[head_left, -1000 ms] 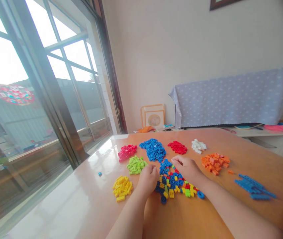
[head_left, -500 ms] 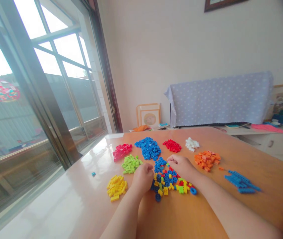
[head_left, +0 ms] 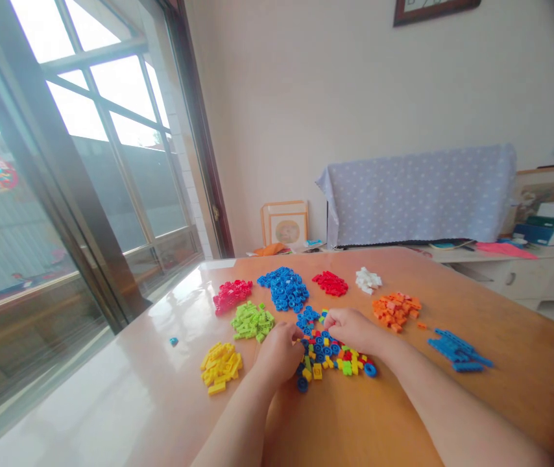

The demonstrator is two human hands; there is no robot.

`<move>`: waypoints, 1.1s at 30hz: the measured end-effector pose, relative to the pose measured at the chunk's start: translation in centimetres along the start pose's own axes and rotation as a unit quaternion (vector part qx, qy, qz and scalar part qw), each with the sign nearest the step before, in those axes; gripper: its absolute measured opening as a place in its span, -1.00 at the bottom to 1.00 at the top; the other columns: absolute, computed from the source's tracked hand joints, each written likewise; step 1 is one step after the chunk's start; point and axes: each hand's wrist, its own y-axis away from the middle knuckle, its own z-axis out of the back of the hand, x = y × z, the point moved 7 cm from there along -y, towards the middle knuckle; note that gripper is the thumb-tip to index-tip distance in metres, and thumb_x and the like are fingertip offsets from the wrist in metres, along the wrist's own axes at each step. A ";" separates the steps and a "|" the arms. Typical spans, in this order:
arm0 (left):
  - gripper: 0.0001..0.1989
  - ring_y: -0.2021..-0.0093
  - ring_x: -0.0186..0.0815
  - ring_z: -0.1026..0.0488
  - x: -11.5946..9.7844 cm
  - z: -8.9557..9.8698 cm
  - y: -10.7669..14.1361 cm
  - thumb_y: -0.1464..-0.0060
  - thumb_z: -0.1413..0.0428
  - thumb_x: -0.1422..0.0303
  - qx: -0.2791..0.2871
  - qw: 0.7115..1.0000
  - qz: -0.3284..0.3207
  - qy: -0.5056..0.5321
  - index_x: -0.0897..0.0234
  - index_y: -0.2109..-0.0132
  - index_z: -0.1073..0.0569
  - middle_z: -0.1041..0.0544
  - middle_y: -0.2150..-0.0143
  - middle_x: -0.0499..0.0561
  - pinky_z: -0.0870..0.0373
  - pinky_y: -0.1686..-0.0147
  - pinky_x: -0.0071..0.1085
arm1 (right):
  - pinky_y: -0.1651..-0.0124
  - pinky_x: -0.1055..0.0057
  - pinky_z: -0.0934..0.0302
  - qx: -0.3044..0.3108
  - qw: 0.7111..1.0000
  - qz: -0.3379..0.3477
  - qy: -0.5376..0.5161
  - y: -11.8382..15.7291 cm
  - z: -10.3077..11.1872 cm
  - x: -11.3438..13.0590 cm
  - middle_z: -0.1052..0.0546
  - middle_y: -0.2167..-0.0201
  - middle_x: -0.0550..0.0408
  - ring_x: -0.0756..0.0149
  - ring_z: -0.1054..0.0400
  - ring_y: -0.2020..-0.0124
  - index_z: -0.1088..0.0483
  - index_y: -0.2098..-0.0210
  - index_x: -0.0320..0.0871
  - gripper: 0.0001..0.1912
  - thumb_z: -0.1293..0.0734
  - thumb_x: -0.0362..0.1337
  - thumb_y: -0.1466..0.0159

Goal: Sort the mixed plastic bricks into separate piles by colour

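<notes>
A mixed heap of small toy building bricks (head_left: 324, 350), in blue, yellow, red and green, lies between my two hands. At its left edge my left hand (head_left: 281, 350) rests with curled fingers, close to the lime green bricks (head_left: 252, 321). My right hand (head_left: 352, 329) reaches over the heap's upper right side, thumb and fingertips drawn together in a pinch. Whatever either hand grips is too small or too covered to name. Just beyond the heap sits a pile of round blue pieces (head_left: 284, 288).
Sorted piles surround the heap: yellow bricks (head_left: 221, 364), pinkish-red pieces (head_left: 232, 295), red bricks (head_left: 330, 283), white pieces (head_left: 368, 279), orange bricks (head_left: 396, 310) and long blue pieces (head_left: 459, 350). A lone blue piece (head_left: 174, 341) lies at left on the wooden table (head_left: 355, 421).
The camera view has turned slightly right, so the piles appear further left. My hands stay at the mixed heap, with my right fingers slightly lower over it.
</notes>
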 end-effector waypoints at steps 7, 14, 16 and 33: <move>-0.79 0.22 -0.26 -0.39 -0.9 0.1 0.1 0.02 -0.04 0.45 0.004 0.999 0.009 -0.043 0.19 0.25 -0.53 -0.43 0.21 0.04 -0.22 0.28 -0.44 | 0.52 0.51 0.04 0.005 0.999 0.042 0.029 0.8 -0.2 1.9 -0.48 0.57 0.19 0.41 -0.27 0.53 -0.49 0.44 -0.13 -0.87 -0.29 -0.30 -0.12; -0.77 0.17 -0.27 -0.40 -1.1 -0.2 -0.1 -0.01 -0.03 0.45 0.032 0.996 0.011 -0.083 0.17 0.21 -0.53 -0.43 0.18 0.03 -0.26 0.24 -0.46 | 0.44 0.51 -0.03 0.033 0.997 0.041 0.054 0.6 -1.1 2.2 -0.50 0.52 0.17 0.40 -0.29 0.49 -0.50 0.36 -0.15 -0.84 -0.28 -0.26 -0.18; -0.76 0.16 -0.26 -0.40 -1.2 -0.2 -0.2 0.00 -0.02 0.47 0.031 0.996 0.006 -0.082 0.17 0.21 -0.53 -0.43 0.18 0.03 -0.27 0.23 -0.46 | 0.42 0.51 -0.04 0.031 0.997 0.038 0.061 0.6 -1.1 2.3 -0.50 0.51 0.17 0.40 -0.30 0.48 -0.49 0.36 -0.14 -0.84 -0.27 -0.26 -0.19; -0.83 0.19 -0.24 -0.38 -0.6 -0.3 -0.2 0.10 -0.08 0.48 0.008 0.999 0.018 -0.050 0.23 0.28 -0.45 -0.45 0.21 0.04 -0.24 0.28 -0.44 | 0.47 0.53 0.05 0.050 0.993 0.018 0.107 0.8 -0.9 1.5 -0.48 0.52 0.19 0.43 -0.28 0.50 -0.48 0.31 -0.12 -0.83 -0.32 -0.37 -0.08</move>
